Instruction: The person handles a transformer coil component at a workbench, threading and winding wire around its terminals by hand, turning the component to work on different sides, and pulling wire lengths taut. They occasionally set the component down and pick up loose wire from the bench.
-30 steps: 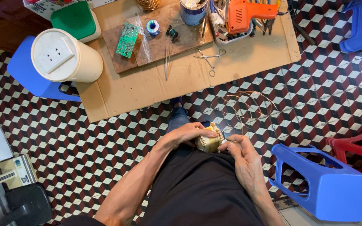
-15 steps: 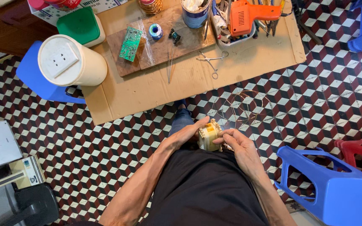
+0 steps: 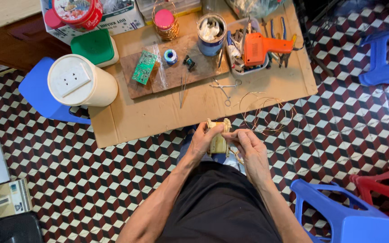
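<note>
Head view, largest to smallest. Patterned tile floor [image 3: 113, 180] fills the frame; a cardboard sheet [image 3: 167, 112] lies across the upper centre. On it: a cream cylindrical container [image 3: 79, 82] at upper left, a wooden board [image 3: 176, 74], an orange power tool [image 3: 260, 45] in a clear tray, a blue tin [image 3: 211, 29], a green circuit board [image 3: 143, 66]. Blue stools [image 3: 338, 211] stand at lower right and left. At centre, above the lap, the left hand [image 3: 201, 141] grips a small cream bobbin [image 3: 217, 137] by its side, fingers closed round it; the right hand [image 3: 248, 146] pinches at its right face. Loose loops of thin copper wire [image 3: 266, 114] trail to the upper right. Judged good practice: hold the bobbin steady and keep the wire taut and unkinked.
</note>
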Tool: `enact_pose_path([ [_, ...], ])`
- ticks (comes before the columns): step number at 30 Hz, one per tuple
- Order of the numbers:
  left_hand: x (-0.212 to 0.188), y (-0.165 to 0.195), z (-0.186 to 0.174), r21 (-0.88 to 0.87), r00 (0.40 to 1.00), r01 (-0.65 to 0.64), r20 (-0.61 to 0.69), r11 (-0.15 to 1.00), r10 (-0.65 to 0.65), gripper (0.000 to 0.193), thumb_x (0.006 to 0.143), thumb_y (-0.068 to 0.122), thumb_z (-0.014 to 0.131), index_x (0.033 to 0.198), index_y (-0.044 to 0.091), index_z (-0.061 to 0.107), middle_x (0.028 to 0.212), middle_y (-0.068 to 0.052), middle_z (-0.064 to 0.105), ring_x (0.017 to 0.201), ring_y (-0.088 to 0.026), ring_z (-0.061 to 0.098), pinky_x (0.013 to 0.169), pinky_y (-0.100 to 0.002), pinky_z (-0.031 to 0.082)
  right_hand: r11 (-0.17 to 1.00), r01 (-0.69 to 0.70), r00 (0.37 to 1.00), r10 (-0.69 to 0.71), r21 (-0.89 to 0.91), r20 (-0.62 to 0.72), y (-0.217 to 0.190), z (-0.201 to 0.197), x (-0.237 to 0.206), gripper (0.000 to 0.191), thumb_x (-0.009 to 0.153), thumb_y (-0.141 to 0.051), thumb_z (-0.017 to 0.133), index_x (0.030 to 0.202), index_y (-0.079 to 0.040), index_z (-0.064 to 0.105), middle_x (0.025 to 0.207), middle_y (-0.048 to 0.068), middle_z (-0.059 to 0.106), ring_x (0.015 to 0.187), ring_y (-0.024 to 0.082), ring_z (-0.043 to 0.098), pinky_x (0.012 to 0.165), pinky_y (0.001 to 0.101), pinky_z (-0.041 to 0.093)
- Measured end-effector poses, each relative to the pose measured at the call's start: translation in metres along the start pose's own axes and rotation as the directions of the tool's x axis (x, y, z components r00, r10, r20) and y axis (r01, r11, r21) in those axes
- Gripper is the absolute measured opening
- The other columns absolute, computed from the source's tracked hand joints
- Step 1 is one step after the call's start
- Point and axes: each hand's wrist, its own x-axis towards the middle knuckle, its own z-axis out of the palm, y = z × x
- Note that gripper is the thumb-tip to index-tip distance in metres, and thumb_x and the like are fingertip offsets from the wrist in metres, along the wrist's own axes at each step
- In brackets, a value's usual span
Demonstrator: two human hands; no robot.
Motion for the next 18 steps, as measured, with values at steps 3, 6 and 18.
enact_pose_path([
  [3,0.026,0.023,0.026,-0.045,0.969,-0.076,-0.240,0.996,0.063,0.081,0.082,0.064,0.067,0.124,-0.004,0.059,0.105,-0.016,0.071,0.091,-0.021,0.070,0.078,-0.034,0.057,0.986,0.151,0.987,-0.154,-0.067,-0.042,-0.021,0.014,0.018,0.032,0.111,-0.027,0.048,0.099,-0.001,0.064,0.115,0.012,0.075,0.097,0.012,0.058,0.089,0.0276,0.044],
  [6,0.056,0.042,0.038,-0.170,0.924,-0.032,-0.381,0.985,-0.036,0.085,0.078,0.069,0.064,0.123,-0.003,0.062,0.104,-0.017,0.072,0.090,-0.023,0.070,0.075,-0.036,0.056,0.942,0.322,0.944,-0.327,-0.093,-0.040,-0.037,0.024,0.022,0.039,0.113,-0.030,0.047,0.090,-0.002,0.061,0.109,0.012,0.075,0.097,0.012,0.060,0.093,0.0284,0.046],
  [18,0.147,0.020,0.015,-0.114,0.824,0.025,-0.560,0.993,-0.085,0.110,0.082,0.079,0.070,0.136,-0.012,0.043,0.125,-0.023,0.057,0.111,-0.030,0.063,0.096,-0.041,0.051,0.905,0.320,0.935,-0.349,-0.280,-0.059,-0.043,0.039,-0.022,0.054,0.114,-0.035,0.042,0.074,0.000,0.053,0.083,0.009,0.068,0.077,0.011,0.045,0.076,0.0287,0.038],
])
